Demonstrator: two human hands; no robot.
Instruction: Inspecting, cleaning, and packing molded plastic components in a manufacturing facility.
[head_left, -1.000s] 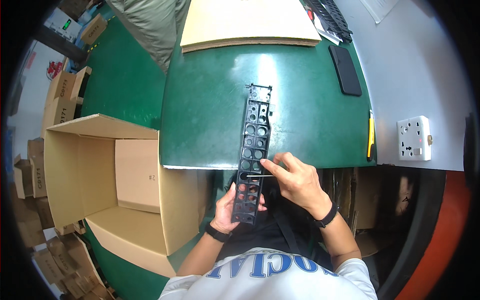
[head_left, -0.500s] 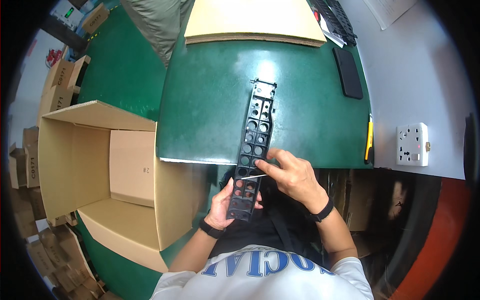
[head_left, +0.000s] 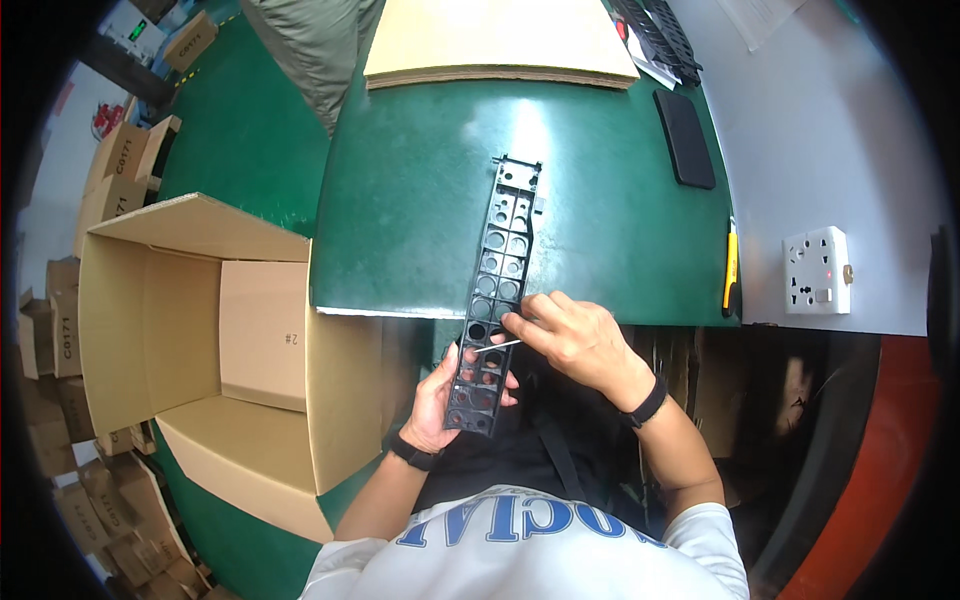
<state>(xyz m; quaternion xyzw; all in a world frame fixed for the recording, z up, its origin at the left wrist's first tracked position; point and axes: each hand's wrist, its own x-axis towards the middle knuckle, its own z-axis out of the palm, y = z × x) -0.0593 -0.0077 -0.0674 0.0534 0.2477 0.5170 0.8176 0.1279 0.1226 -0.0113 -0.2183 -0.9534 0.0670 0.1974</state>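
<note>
A long black plastic strip (head_left: pixel 487 285) with two rows of round holes slants across the table's near edge, its far end over the green top. My left hand (head_left: pixel 432 408) is closed round its near end, thumb on the left side and fingertips showing on the right. In my right hand (head_left: pixel 575 340) a thin silver metal tool (head_left: pixel 497 346) is pinched between thumb and fingers. The tool lies across the strip's near half, its tip by one of the holes. Whether the tip touches the plastic I cannot tell.
An open cardboard box (head_left: pixel 262 420) stands left of the green table (head_left: pixel 400 220). Flat cardboard sheets (head_left: pixel 500 45) lie at the back. Along the right are a black phone (head_left: pixel 685 138), a yellow-handled cutter (head_left: pixel 731 270) and more black plastic parts (head_left: pixel 660 40). Another person's trousers (head_left: pixel 315 60) show at the far left.
The view has shifted slightly. The strip and both hands appear a little further left, with the same grips, and the tool tip stays over the strip's near half.
</note>
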